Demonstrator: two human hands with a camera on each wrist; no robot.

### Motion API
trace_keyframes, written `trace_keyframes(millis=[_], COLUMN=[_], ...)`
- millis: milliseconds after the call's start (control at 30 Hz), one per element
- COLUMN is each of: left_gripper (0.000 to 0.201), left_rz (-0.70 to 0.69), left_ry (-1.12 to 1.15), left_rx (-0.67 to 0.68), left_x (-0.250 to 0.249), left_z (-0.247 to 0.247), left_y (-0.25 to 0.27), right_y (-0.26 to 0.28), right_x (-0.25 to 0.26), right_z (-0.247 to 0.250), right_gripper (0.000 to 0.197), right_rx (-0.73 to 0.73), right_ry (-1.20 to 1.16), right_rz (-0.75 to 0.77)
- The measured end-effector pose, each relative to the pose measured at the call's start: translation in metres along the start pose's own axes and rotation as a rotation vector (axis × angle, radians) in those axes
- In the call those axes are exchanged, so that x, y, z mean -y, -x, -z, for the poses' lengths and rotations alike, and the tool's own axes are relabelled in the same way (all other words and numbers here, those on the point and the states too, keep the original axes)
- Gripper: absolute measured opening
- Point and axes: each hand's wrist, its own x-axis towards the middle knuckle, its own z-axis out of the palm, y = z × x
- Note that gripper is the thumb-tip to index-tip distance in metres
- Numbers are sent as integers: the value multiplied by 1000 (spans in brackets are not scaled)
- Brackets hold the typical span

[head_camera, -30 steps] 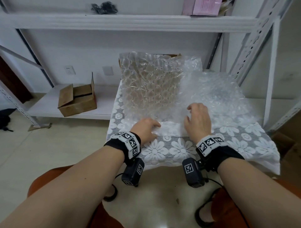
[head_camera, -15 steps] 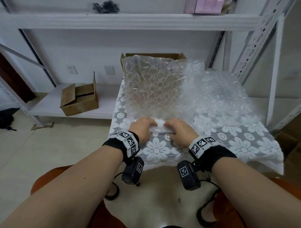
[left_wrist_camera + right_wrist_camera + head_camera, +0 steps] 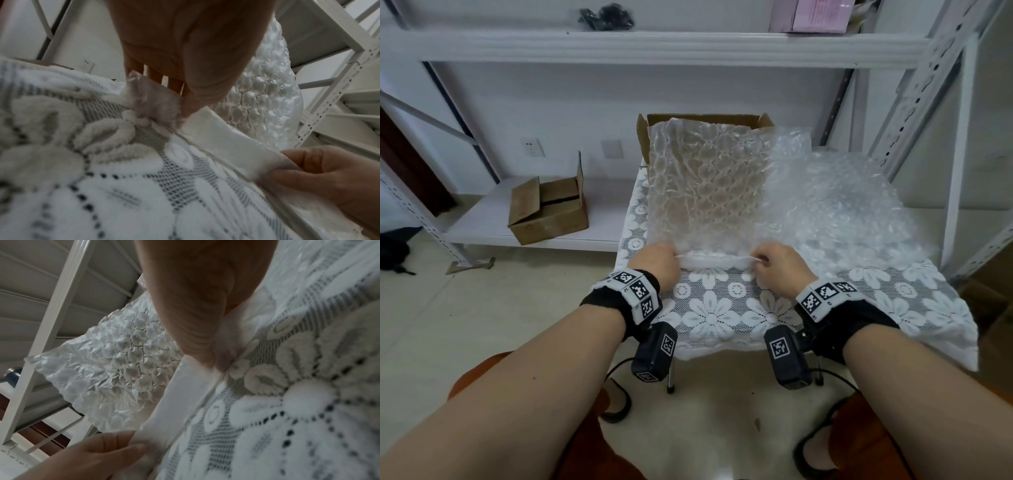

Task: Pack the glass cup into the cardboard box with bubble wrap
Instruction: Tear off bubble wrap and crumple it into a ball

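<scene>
A clear bubble wrap sheet [image 3: 705, 185] with large cells slopes up from the lace-covered table [image 3: 722, 308] and leans on the open cardboard box [image 3: 702, 120] at the table's far edge. My left hand [image 3: 657, 265] pinches the sheet's near left corner [image 3: 154, 105]. My right hand [image 3: 779, 265] pinches its near right corner [image 3: 226, 353]. The flat near edge [image 3: 226, 138] of the sheet is stretched between the two hands. No glass cup shows in any view.
A crumpled pile of finer bubble wrap [image 3: 842, 205] covers the table's right half. A second, smaller cardboard box [image 3: 548, 209] sits on the low white shelf [image 3: 482, 226] to the left. White metal racking [image 3: 928, 102] stands behind and to the right.
My right hand slid left from the fine wrap to the large-cell sheet's near edge. Both hands now pinch its corners, and the edge is pulled taut between them.
</scene>
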Motion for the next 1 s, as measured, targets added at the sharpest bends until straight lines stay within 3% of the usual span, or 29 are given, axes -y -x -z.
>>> trace_keyframes(millis=[167, 467, 567, 667, 767, 867, 1000], left_gripper=[25, 29, 25, 15, 17, 16, 10], left_rz=[67, 104, 101, 77, -103, -328, -499], left_ry=[134, 123, 136, 13, -186, -155, -43], left_rx=[52, 63, 10, -106, -295, -452, -346], left_x=[8, 20, 20, 14, 10, 1, -17], left_z=[10, 9, 8, 10, 5, 0, -5], left_y=[-2, -2, -2, 5, 7, 11, 14], right_y=[-1, -5, -5, -5, -5, -5, -5], right_x=[3, 9, 8, 8, 7, 5, 4], right_z=[9, 7, 5, 3, 0, -3, -6], right_gripper=[23, 27, 25, 26, 25, 26, 27], right_rx=[-4, 15, 21, 11, -4, -3, 9], right_ry=[46, 146, 151, 162, 167, 150, 142], right_rz=[-21, -68, -95, -104, -111, -122, -124])
